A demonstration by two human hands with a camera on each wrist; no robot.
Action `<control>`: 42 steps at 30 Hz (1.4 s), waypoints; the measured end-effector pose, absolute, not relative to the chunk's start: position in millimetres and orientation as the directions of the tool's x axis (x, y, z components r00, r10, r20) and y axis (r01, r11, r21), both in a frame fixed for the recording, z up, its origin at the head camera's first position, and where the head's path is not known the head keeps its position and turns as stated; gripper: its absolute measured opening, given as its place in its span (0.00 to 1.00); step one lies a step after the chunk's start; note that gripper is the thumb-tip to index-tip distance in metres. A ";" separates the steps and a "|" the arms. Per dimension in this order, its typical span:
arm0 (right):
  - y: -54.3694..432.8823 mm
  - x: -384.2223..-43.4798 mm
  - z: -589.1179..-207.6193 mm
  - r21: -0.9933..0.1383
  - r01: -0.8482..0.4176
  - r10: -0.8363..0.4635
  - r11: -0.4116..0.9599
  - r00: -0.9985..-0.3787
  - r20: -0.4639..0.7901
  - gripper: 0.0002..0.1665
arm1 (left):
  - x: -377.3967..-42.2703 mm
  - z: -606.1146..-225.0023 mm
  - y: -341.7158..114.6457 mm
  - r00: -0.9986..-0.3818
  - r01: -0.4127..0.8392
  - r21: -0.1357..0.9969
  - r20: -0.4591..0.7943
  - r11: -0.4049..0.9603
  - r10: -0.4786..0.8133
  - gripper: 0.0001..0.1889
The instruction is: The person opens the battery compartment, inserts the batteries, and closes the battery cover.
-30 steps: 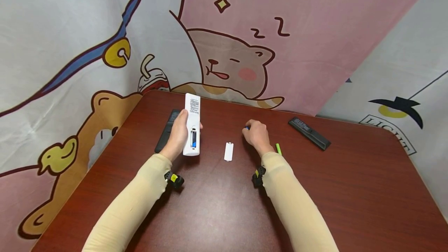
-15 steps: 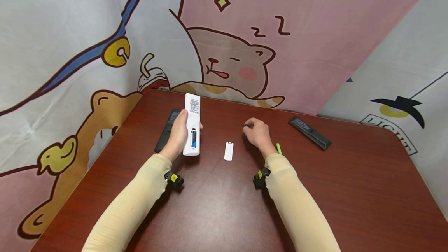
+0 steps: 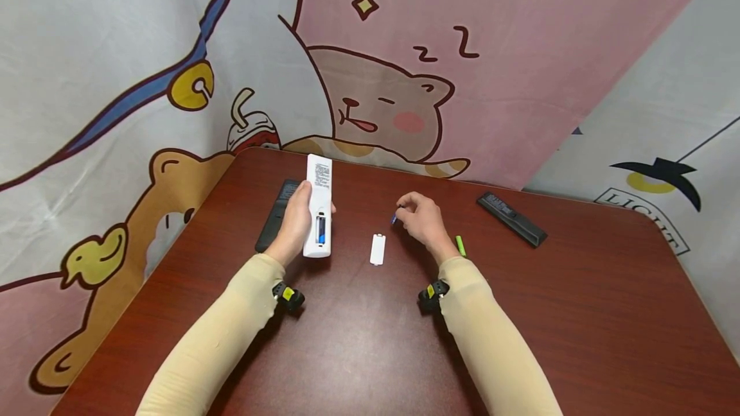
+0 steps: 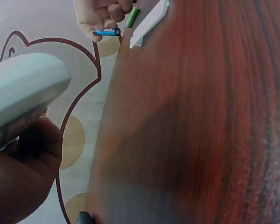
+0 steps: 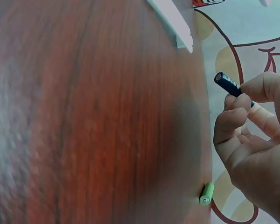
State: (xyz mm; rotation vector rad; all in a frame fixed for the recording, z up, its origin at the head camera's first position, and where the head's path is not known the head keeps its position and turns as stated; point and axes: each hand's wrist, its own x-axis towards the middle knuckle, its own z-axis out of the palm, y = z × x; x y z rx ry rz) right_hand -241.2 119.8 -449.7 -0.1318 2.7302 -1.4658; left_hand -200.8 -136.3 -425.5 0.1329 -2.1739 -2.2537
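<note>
Above the desk [image 3: 358,332], right hand [image 3: 424,218]: thumb and fingertips pinch a blue battery [image 3: 394,218]; the other fingers are curled in toward the palm.
Blue battery: one end juts out from the fingertips, as both wrist views show; it is apart from the white remote [image 3: 317,201].
Left hand [image 3: 295,218]: wrapped round the white remote from the side, thumb along its edge.
White remote: held off the desk, its back with the printed label toward the head camera; the battery bay [image 3: 320,230] is uncovered.
Bay: one black-and-blue battery lies along its right side; the strip beside it looks unfilled, though it is small in view.
Cover [image 3: 378,250]: white, lying on the desk between the two hands, touching neither.
Green battery [image 3: 460,246]: on the desk, just beside the right wrist.
Left dark remote [image 3: 273,226]: on the desk beside the left hand, partly hidden by it.
Right dark remote [image 3: 511,219]: on the desk beyond the green battery, lying aslant.
Done, by the look of it: cover off; one battery in the bay.
Left, as judged: the pinched battery is not yet in; the cover is not yet on.
</note>
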 end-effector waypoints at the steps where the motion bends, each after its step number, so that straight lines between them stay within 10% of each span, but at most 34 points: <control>1: 118.8 -240.3 -449.1 -0.841 -0.058 -0.099 0.538 -0.995 0.005 0.12 | -200.9 -425.7 -136.2 -0.996 -0.054 0.998 -0.057 -0.036 -0.065 0.25; 42: 71.7 -208.3 -418.0 -0.982 -0.094 -0.280 0.166 -0.959 0.044 0.12 | -201.0 -425.7 -128.4 -0.998 -0.049 0.996 -0.052 -0.076 -0.044 0.26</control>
